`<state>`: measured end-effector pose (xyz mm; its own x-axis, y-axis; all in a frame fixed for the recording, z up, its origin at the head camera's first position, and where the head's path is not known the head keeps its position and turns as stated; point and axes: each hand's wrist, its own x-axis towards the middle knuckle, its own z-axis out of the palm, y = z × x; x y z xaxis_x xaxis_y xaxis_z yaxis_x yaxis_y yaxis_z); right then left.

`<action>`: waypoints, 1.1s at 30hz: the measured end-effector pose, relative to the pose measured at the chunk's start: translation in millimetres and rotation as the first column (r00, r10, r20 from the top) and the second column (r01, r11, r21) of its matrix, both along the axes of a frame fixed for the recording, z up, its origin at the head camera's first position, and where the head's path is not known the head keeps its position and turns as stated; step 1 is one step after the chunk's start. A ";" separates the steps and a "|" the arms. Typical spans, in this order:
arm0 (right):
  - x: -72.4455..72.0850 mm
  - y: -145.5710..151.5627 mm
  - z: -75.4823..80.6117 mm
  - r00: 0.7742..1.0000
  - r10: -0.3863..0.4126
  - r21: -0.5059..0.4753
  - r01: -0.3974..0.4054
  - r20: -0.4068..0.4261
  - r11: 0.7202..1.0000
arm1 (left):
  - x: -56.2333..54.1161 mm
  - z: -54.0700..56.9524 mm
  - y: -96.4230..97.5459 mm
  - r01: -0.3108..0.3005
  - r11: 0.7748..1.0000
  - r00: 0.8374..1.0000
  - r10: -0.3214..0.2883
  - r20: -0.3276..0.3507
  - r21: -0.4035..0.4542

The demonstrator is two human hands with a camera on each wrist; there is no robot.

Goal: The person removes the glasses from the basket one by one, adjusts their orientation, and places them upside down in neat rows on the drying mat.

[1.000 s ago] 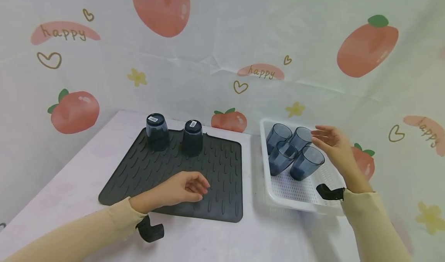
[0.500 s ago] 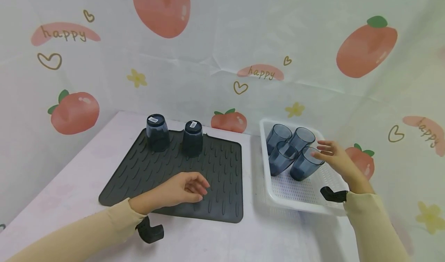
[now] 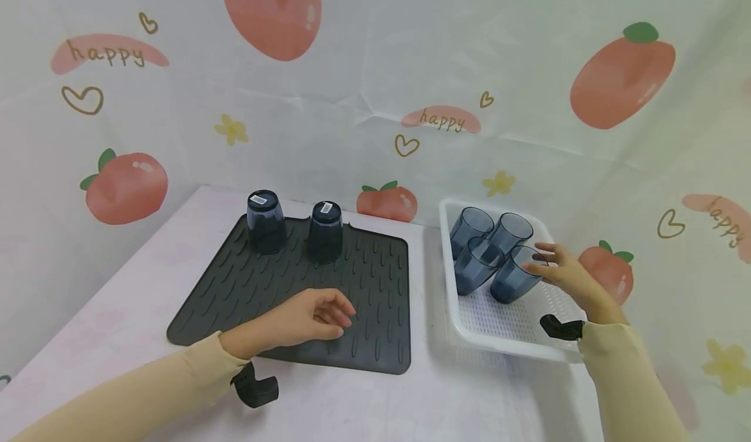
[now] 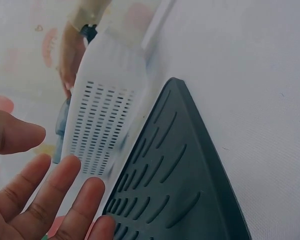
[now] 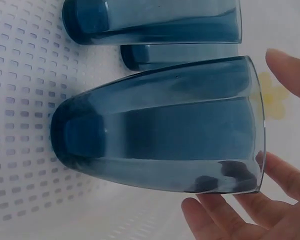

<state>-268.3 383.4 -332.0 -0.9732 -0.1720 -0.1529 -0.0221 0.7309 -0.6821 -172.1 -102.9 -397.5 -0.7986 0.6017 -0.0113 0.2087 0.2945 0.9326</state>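
My right hand (image 3: 568, 278) is at the rim of the front right blue drinking glass (image 3: 514, 280) in the white basket (image 3: 487, 344). In the right wrist view, its fingers (image 5: 212, 217) lie along one side of this glass, some seen through it, while the thumb (image 5: 290, 75) stands apart from the rim. Whether the fingers press on it, I cannot tell. Several blue glasses lean in the basket, mouths up. My left hand (image 3: 308, 316) hovers over the front of the black drying mat (image 3: 375, 298), loosely bent and holding nothing.
Two dark blue glasses, a left one (image 3: 266, 227) and a right one (image 3: 325, 236), stand upside down at the mat's back edge. A printed cloth (image 3: 352, 57) hangs behind the table (image 3: 446, 396). The basket's raised walls surround the leaning glasses.
My right hand has come down and nearer from beside the back right glass to the front right one, its fingers now at that rim. The left hand stays put.
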 end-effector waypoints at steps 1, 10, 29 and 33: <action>0.3 -0.2 -0.5 1.000 0.001 -0.001 -0.001 0.006 1.000 | -0.4 -0.7 0.1 -0.001 1.000 1.000 0.001 -0.001 -0.003; -0.7 -1.1 -6.1 0.999 0.013 -0.017 -0.013 0.032 1.000 | -0.5 -3.1 -0.4 -0.014 1.000 1.000 0.014 0.004 -0.019; -9.9 -1.2 -20.7 0.997 0.027 -0.062 -0.022 0.079 0.998 | 3.1 1.0 -1.6 -0.010 1.000 1.000 0.010 -0.002 -0.015; -10.0 -1.0 -20.8 0.997 0.040 -0.040 -0.038 0.059 0.998 | 4.5 3.3 -1.5 -0.015 1.000 1.000 0.015 0.004 -0.013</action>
